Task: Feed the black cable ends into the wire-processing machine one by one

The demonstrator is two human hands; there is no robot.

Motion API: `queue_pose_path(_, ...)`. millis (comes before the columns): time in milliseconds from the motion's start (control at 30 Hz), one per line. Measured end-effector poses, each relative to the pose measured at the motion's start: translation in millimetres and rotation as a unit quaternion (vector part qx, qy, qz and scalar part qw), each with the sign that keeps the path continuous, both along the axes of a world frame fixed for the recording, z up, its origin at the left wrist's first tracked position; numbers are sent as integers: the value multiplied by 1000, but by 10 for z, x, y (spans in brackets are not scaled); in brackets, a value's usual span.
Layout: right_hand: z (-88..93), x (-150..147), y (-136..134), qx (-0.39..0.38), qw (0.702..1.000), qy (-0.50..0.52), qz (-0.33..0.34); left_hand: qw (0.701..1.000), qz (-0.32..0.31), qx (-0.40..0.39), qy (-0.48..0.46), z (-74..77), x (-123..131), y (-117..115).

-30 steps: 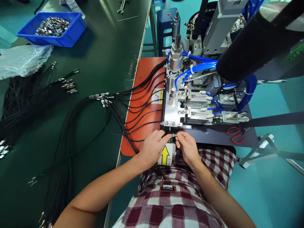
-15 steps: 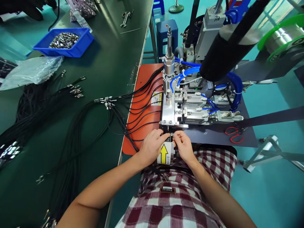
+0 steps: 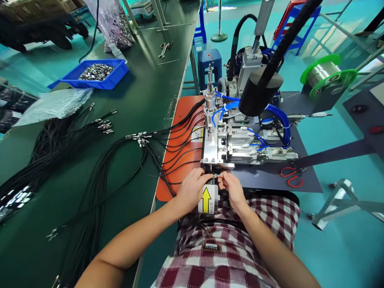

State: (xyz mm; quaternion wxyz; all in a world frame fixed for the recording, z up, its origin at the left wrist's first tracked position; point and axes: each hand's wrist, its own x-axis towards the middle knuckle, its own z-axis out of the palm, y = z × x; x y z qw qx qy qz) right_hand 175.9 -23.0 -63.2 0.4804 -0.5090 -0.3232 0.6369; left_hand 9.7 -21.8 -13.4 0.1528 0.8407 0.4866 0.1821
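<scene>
In front of the machine's lower end, my left hand (image 3: 193, 187) and my right hand (image 3: 234, 189) meet fingertip to fingertip. Between them is a small metal connector (image 3: 216, 175) on a cable end, pinched from both sides. It sits just above a white plate with a yellow arrow (image 3: 207, 199). The silver pneumatic machine (image 3: 211, 150) stands right beyond the fingers. Black cables (image 3: 183, 141) cross an orange-red board (image 3: 187, 105) into its left side. Whatever lies under my left fingers is hidden.
Left, the green table (image 3: 144, 100) carries cable bundles (image 3: 96, 180), a blue tray of metal parts (image 3: 105, 83), a plastic bag (image 3: 57, 105) and wrenches (image 3: 163, 49). Red-handled scissors (image 3: 292, 176) lie right. A black cylinder (image 3: 258, 94) overhangs the machine; behind are a wire spool (image 3: 324, 75) and blue stool (image 3: 209, 64).
The camera view has tilted up, so the table and machine appear lower. Both hands stay at the same place with the connector between the fingertips.
</scene>
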Motion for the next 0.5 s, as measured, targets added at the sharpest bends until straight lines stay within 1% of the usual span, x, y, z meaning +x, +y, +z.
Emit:
queue_pose_path(100,-27,153,-83,-16,1000,3,-5,999,23,-27,-36,60,-23,-36)
queue_pose_path(200,-56,298,-201,-47,999,5,-14,996,68,-39,-37,107,-124,-209)
queue_pose_path(300,-91,377,-299,-66,998,-1,-11,991,132,-19,24,83,-256,-445)
queue_pose_path(367,-111,391,-338,-72,997,-7,-5,985,159,4,71,35,-315,-545)
queue_pose_path(433,-122,393,-357,-75,997,-12,3,980,166,21,110,-11,-338,-568)
queue_pose_path(500,-124,400,-363,-74,997,-21,11,977,162,29,138,-37,-336,-538)
